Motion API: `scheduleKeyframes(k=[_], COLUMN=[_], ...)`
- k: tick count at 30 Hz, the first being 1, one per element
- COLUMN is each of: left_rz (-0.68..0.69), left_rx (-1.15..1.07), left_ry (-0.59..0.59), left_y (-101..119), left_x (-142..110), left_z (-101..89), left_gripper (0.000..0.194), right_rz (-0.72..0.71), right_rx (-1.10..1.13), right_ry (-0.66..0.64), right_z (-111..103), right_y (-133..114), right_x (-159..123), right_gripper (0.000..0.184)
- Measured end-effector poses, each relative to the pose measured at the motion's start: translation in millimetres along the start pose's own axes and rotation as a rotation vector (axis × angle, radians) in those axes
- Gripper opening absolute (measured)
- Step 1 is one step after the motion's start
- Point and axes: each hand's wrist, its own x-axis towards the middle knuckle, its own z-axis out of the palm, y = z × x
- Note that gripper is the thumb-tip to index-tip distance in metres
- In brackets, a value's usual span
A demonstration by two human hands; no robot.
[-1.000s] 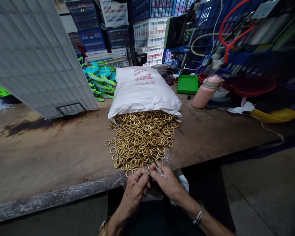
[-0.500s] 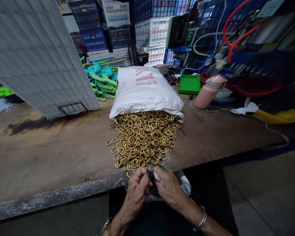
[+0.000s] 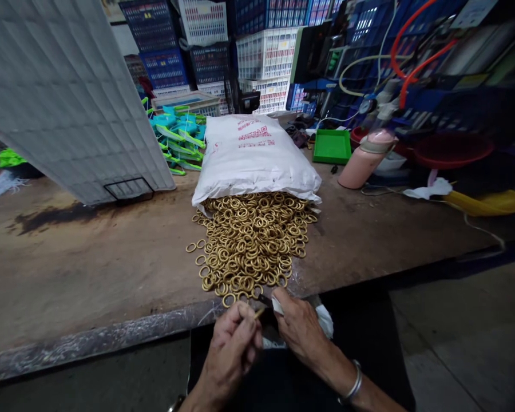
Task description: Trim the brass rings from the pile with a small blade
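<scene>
My left hand (image 3: 236, 346) pinches a gold ring (image 3: 260, 313) between thumb and fingertips; only a short piece of it shows. In my right hand (image 3: 300, 329) is a small tool with a dark, flat tip (image 3: 265, 300) and a white part under the thumb; its exact kind is hidden by the fingers. The tool's tip is apart from the held ring, just above it. Both hands are at the table's front edge, below a heap of gold rings (image 3: 253, 246). That heap spills from the mouth of a white woven sack (image 3: 257, 166) lying on the table.
A pale ribbed panel (image 3: 81, 103) stands on the wooden table (image 3: 90, 269) at left. Turquoise and green plastic pieces (image 3: 178, 137) lie beside the sack. To its right are a green tray (image 3: 332, 146) and a pink bottle (image 3: 363, 163). Stacked crates (image 3: 266, 54) stand behind.
My left hand has drawn down and left, away from the right, and a piece of ring now shows in its fingertips. The tool's dark tip has come into clearer view.
</scene>
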Motion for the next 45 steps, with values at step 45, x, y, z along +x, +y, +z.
scheduleKeyframes(k=[45], left_rz=[0.216], left_rx=[0.334], left_ry=[0.216], left_y=[-4.8], left_x=[35.7], left_z=[5.9], left_gripper=[0.027], right_rz=[0.284], right_rx=[1.014], right_ry=[-0.163], right_z=[0.1], right_y=[-19.5], right_x=[13.1], right_gripper=[0.035])
